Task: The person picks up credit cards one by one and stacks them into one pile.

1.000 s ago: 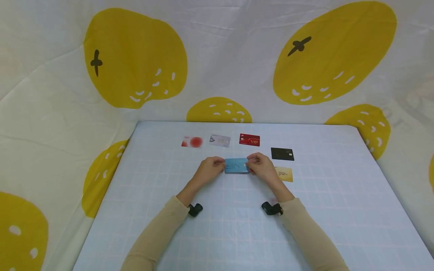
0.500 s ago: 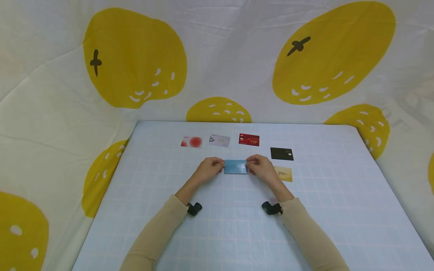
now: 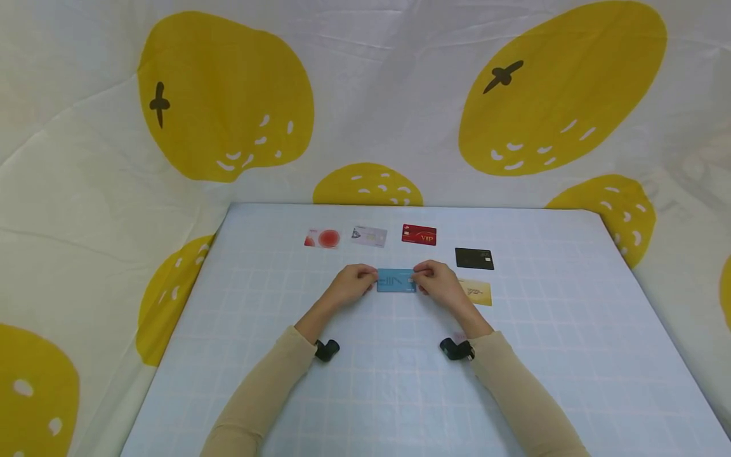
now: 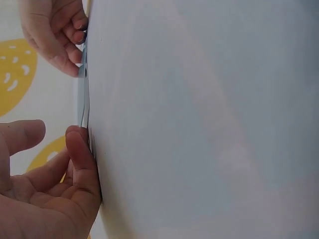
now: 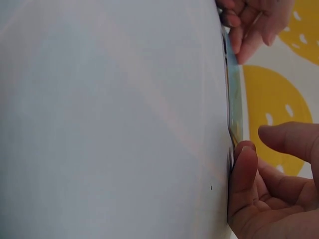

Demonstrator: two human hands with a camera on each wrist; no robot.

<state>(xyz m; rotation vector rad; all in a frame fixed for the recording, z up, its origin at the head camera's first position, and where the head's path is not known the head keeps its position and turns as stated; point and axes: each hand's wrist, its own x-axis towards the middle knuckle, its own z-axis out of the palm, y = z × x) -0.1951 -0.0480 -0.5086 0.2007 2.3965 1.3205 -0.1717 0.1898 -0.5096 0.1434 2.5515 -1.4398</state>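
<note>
Just below ctr of head frame, L hand [image 3: 354, 282] & R hand [image 3: 438, 282] are pinching opp. short edges of the blue plastic card [image 3: 394, 280], fingers curled nearly closed, & it's barely shifting vs. a sec ago, so they're prob. still adjusting the hold.

You have two hands, the left hand [image 3: 351, 282] and right hand [image 3: 438, 283], two sleeves [image 3: 259, 393] and two black wrist devices [image 3: 457, 348]. On one table [image 3: 365, 400] you can count six distinct cards: one blue card [image 3: 395, 280], one red-dotted card [image 3: 322, 238], one lilac card [image 3: 368, 237], one red card [image 3: 419, 235], one black card [image 3: 474, 258], one gold card [image 3: 478, 292].
</note>
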